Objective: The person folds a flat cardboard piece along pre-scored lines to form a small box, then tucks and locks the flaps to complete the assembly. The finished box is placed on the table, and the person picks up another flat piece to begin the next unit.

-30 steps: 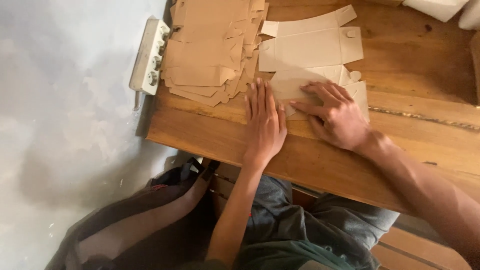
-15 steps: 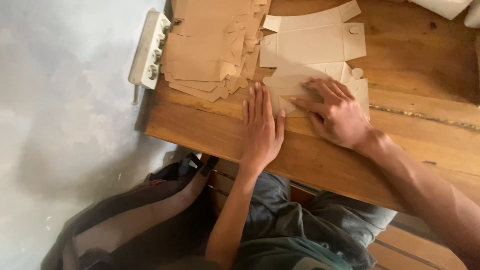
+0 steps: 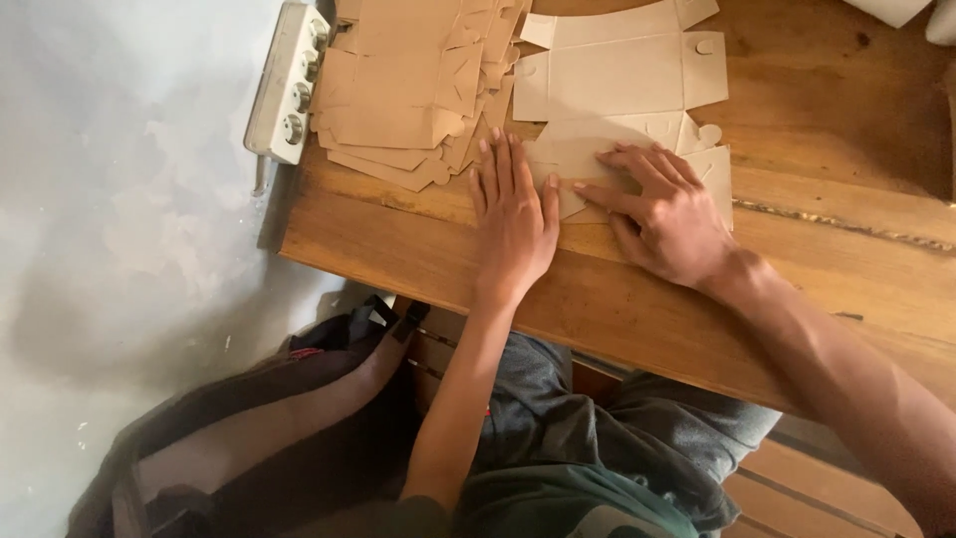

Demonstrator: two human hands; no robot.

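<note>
A flat, die-cut brown cardboard box blank (image 3: 617,90) lies on the wooden table (image 3: 827,259), its near flaps folded toward me. My left hand (image 3: 513,214) rests flat with fingers together, palm down, on the left edge of the folded part. My right hand (image 3: 667,209) presses down on the folded flap with fingers spread, index finger pointing left toward the left hand. Neither hand grips anything; both press the cardboard against the table.
A stack of several more flat cardboard blanks (image 3: 418,90) sits to the left. A white power strip (image 3: 289,85) lies at the table's left edge. A dark bag (image 3: 269,428) sits on the grey floor beside my legs. White objects (image 3: 896,10) are at the far right corner.
Both hands stay pressed on the cardboard; the right hand's fingers have shifted slightly left along the fold. The view has moved a little.
</note>
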